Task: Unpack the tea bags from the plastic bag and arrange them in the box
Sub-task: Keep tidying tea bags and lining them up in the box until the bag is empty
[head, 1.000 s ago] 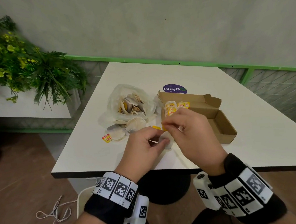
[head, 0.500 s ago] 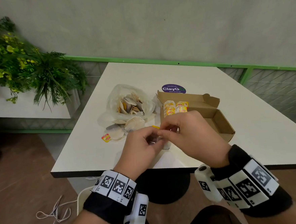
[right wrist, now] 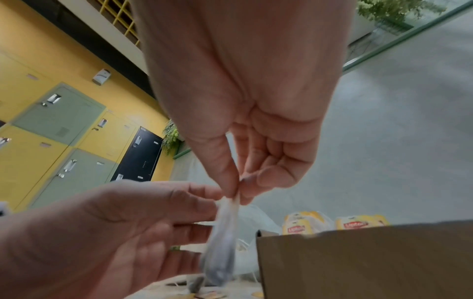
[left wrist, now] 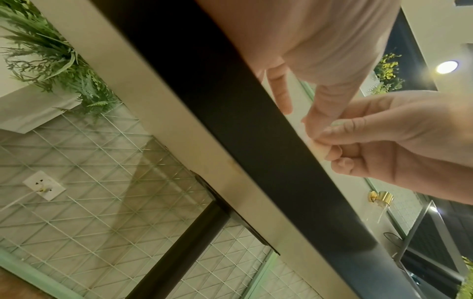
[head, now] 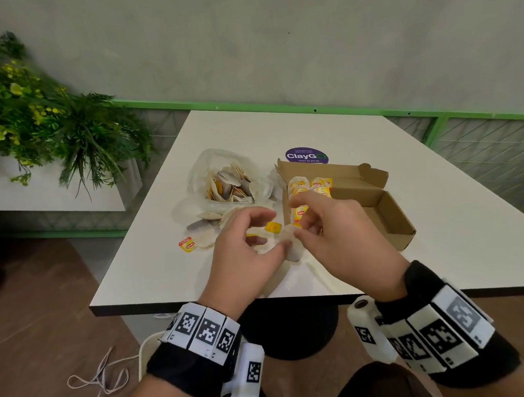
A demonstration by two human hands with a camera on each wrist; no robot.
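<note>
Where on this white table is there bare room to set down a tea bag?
Bare tabletop lies right of the brown cardboard box, and behind it past the purple round sticker to the white table's far edge. Crowded: between the clear plastic bag and the box, where loose tea bags and both hands sit.

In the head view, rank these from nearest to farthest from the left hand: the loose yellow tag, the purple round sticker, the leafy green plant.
1. Loose yellow tag, on the table left of the left hand.
2. Purple round sticker, behind the box.
3. Leafy green plant, far left, off the table.
</note>
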